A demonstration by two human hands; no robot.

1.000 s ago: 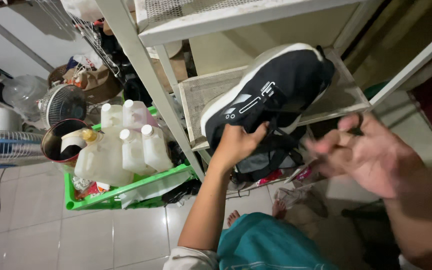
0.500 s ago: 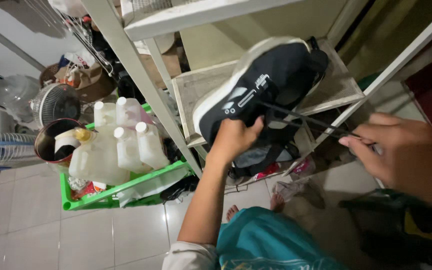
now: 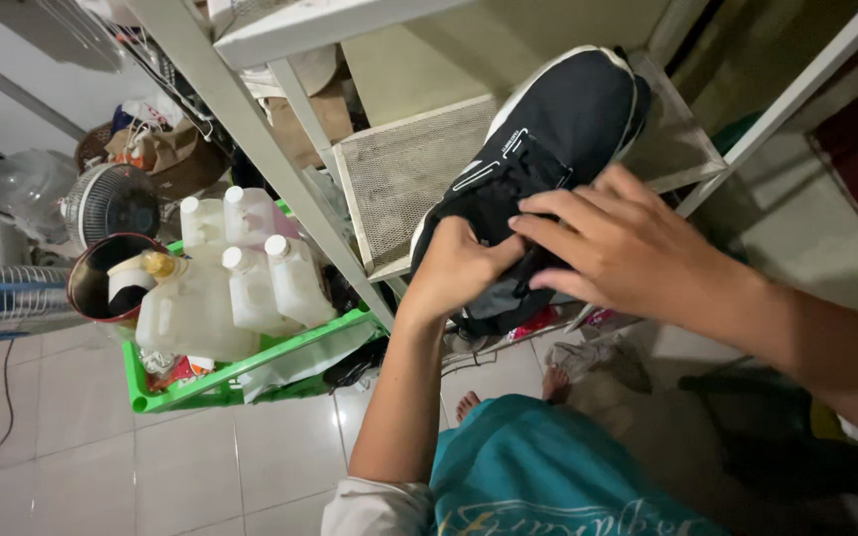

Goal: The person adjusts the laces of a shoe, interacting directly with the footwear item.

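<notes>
A black sneaker (image 3: 558, 139) with a white sole edge is held up in front of a mesh metal shelf (image 3: 399, 174). My left hand (image 3: 457, 270) grips the shoe's heel end from below. My right hand (image 3: 613, 248) lies over the lace area, its fingertips pressing on the tongue and laces. The fingers hide the laces themselves. Below the hands I see a teal shirt (image 3: 568, 476) and bare toes (image 3: 467, 405) on the tiled floor.
A white metal rack post (image 3: 250, 139) runs diagonally past the shelf. Left of it a green crate (image 3: 240, 372) holds several white plastic jugs (image 3: 250, 268). Fans (image 3: 106, 203), a metal pot (image 3: 101, 273) and a clear water bottle (image 3: 27, 184) stand at far left.
My right hand, which pulled a lace out to the right, has come back onto the shoe's laces. The shoe has tipped a little and sits closer in view.
</notes>
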